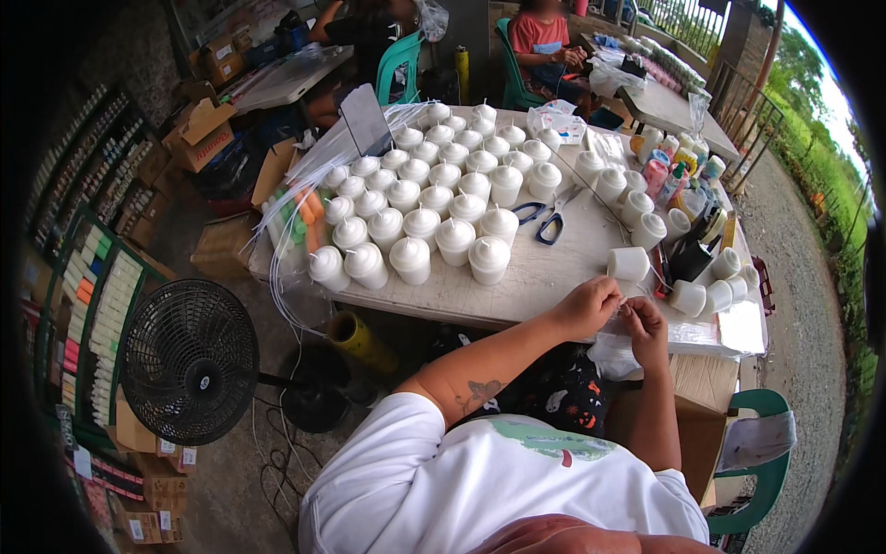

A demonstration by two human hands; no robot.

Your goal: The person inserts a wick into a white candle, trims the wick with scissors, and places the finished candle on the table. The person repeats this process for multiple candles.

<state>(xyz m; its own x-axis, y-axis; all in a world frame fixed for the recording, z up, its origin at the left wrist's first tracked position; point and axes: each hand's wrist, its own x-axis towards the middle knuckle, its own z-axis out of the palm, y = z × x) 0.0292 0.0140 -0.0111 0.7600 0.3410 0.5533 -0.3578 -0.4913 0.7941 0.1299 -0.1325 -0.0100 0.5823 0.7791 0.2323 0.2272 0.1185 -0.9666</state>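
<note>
Sitting at a long pale worktable [554, 277] in an open-sided shed, a person in a white shirt is looking down at both hands, which are meeting at the table's near edge. The left hand [585, 307] is curling into a loose fist, fingertips pinched narrow on something thin and clear. The right hand [645, 325] is facing it, thumb and forefinger also pinched close. Between the two pinches a small clear plastic wrapper [620, 307] is being held; it is too small and see-through to tell which way its long axis is running. Just below the fingers, more crumpled clear plastic [611, 355] is lying in the lap.

Beyond the left fingertips, rows of white candles [434, 198] are standing upright, wicks pointing up, filling the table's middle. Further out from the fingers, blue-handled scissors [552, 219] are lying flat, blades pointing away. Just past the right fingertips a single white candle [628, 263] is lying on its side, its long axis running left to right, with more tipped ones [715, 288] beside it. Far to the left of the hands, a black floor fan [189, 362] is standing on bare concrete beside shelves of stacked goods [97, 314]. At the far end another person [544, 42] is sitting at a second table [669, 106].
</note>
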